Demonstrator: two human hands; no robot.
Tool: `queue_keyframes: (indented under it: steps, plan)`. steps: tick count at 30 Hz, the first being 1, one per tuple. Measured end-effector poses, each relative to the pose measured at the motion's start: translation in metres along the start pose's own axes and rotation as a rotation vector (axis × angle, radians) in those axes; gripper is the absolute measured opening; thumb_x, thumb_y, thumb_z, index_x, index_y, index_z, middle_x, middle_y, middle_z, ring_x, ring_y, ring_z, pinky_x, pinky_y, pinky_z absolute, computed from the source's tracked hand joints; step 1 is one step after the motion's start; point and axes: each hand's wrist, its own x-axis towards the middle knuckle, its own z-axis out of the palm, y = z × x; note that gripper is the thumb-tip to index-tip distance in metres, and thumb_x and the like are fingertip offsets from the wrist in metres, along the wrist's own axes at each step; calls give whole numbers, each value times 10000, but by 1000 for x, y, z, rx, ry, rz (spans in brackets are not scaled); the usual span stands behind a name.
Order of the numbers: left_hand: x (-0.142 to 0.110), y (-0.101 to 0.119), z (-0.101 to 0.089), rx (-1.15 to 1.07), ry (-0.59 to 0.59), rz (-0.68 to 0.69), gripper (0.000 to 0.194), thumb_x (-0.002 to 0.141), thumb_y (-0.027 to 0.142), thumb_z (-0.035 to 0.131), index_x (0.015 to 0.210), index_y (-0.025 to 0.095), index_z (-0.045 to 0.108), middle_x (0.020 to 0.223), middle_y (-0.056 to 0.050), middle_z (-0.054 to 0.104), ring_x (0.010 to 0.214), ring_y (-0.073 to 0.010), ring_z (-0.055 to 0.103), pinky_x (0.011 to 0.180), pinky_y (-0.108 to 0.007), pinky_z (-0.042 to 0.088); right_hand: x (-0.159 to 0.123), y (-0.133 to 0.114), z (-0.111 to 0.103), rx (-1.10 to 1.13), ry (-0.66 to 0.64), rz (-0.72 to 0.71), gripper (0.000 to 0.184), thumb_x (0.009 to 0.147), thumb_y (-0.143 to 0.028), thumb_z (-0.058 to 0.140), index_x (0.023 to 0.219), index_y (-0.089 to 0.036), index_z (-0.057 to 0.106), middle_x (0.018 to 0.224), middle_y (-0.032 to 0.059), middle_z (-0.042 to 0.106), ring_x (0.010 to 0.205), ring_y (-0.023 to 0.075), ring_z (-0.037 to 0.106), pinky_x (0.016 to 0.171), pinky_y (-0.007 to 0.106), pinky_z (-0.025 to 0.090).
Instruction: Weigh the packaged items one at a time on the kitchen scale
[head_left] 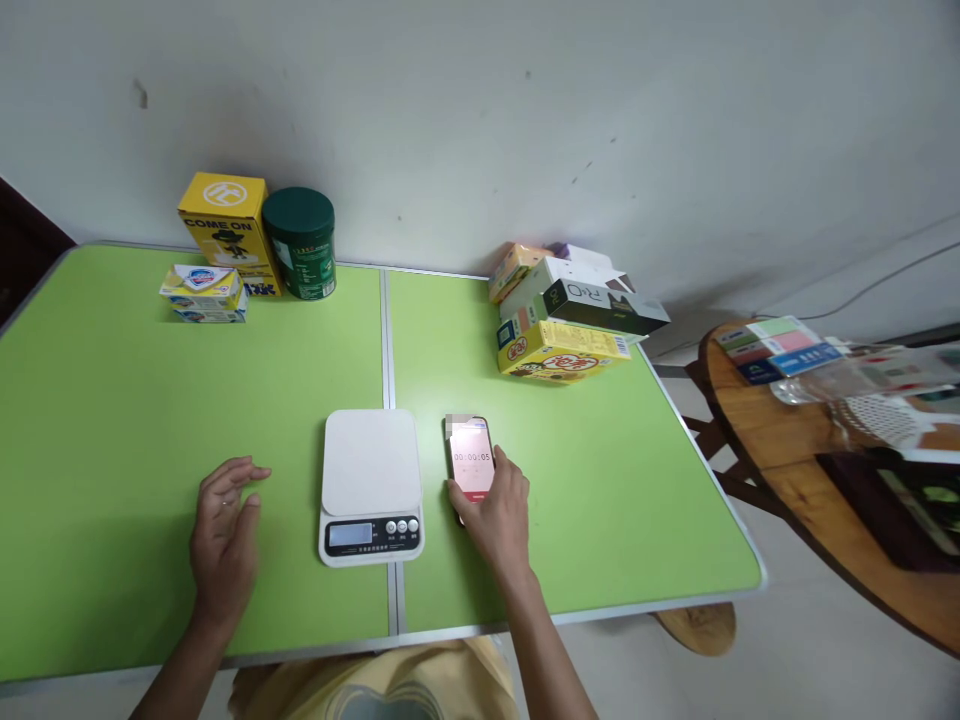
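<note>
A smartphone [471,458] lies on the green table, its lit screen showing a timer at 00:00:05. My right hand [499,515] grips the phone's lower half, thumb at the left edge and fingers at the right edge. To the left of the phone is a white kitchen scale [372,465] with a bare platform, a small display and several buttons along its front. My left hand [225,535] is left of the scale, holding nothing, with its thumb apart from the fingers.
At the back left stand a yellow box [229,235], a dark green canister [301,245] and small soap boxes [204,294]. Several stacked cartons [562,350] sit at the back right. Beyond the green table's edge [712,480] is a wooden table [757,420] with clutter.
</note>
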Motion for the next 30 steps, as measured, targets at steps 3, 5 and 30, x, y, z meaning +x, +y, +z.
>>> queue_keyframes:
  steps: [3, 5, 30]
  plan:
    - [0, 3, 3, 5, -20, 0, 217, 818, 264, 620, 1026, 206, 591, 1124, -45, 556, 953, -167, 620, 955, -356, 456, -1, 0, 1, 3, 8, -4, 727, 767, -457, 569, 1346, -72, 358, 1143, 209, 537, 1048, 359, 474, 905, 541, 421]
    - [-2, 4, 3, 7, -29, 0, 215, 825, 257, 614, 1034, 214, 592, 1130, -40, 556, 957, -164, 620, 957, -350, 454, -1, 0, 2, 8, 12, -7, 736, 766, -450, 575, 1350, -61, 351, 1151, 215, 532, 1055, 361, 471, 909, 544, 419]
    - [-11, 11, 1, 3, -36, -14, 206, 835, 265, 617, 1035, 222, 594, 1120, -40, 561, 953, -162, 621, 949, -333, 461, -29, 6, -5, 20, -27, -11, 831, 816, -568, 538, 1422, -76, 249, 1240, 242, 480, 1133, 390, 424, 938, 586, 381]
